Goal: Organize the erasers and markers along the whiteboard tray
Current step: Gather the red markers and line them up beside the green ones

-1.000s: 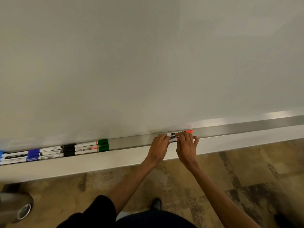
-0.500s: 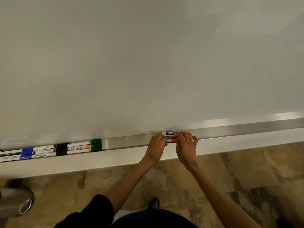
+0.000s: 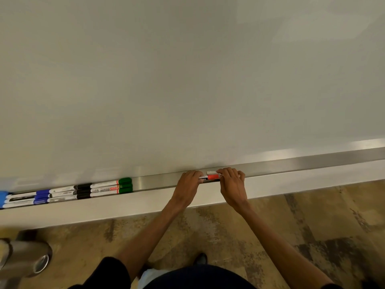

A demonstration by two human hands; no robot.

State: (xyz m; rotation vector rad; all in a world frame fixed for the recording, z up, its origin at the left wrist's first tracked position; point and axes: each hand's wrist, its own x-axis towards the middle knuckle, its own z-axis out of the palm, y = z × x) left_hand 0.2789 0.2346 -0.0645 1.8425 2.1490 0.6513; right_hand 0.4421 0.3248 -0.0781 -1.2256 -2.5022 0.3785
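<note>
Whiteboard tray [image 3: 158,181]: long metal channel under the whiteboard [image 3: 187,80], running left to right and rising toward the right

Sorted markers, left part of tray: green-capped group [image 3: 112,187], black-capped group [image 3: 70,192], blue-capped group [image 3: 23,200], laid end to end in neat rows; a blue item [image 3: 2,196] at the far left edge, too cropped to identify; no eraser clearly in view

Marker bundle [image 3: 211,177]: a few markers, one with a red cap, lying in the tray at centre, well apart from the sorted rows

Left hand [image 3: 187,187]: fingers curled over the left end of the bundle, closed on it

Right hand [image 3: 232,185]: fingers curled over the right end, closed on it; both hands close together, only a short stretch of marker showing between them

Risks, as judged:
- round barrels squeezed from both ends could buckle upward and one could pop over the near lip to the floor [image 3: 270,236]
- a cap pressed endwise may loosen or come off
- sliding the bundle left too fast could knock the green-capped row askew
- fingers hide the ends, so uneven alignment may go unnoticed
</note>
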